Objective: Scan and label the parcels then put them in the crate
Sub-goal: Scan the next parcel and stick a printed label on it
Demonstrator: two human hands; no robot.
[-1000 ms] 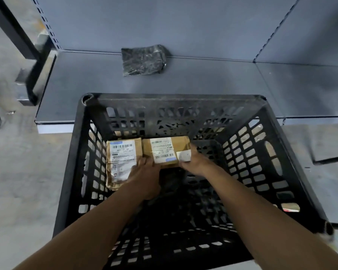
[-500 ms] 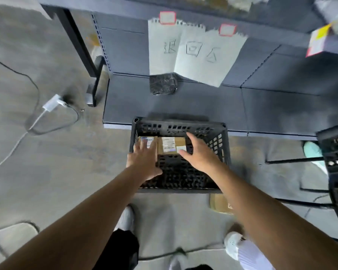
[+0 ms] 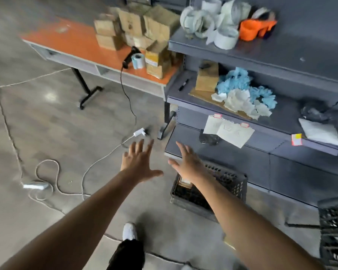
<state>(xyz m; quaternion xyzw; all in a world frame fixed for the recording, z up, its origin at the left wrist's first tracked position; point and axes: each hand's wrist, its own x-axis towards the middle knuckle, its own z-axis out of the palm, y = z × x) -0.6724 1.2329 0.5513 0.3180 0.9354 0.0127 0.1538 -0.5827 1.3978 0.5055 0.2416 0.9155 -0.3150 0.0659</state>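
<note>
Crate (image 3: 235, 175): we are seeing it sitting before the shelving (image 3: 281, 52).
Parcels (image 3: 134, 23): we are finding them lying on the table (image 3: 76, 42), leftward.

Grey concrete floor (image 3: 47, 123), orange table (image 3: 82, 43) (left), grey shelving (image 3: 281, 55)

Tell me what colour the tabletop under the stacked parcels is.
The tabletop is orange, seen best in the head view.

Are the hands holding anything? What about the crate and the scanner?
left hand: open, empty, fingers spread.
right hand: open, empty, in front of the crate.
crate: parcel inside.
scanner: on the orange table, untouched.
label roll: beside the scanner.
</note>
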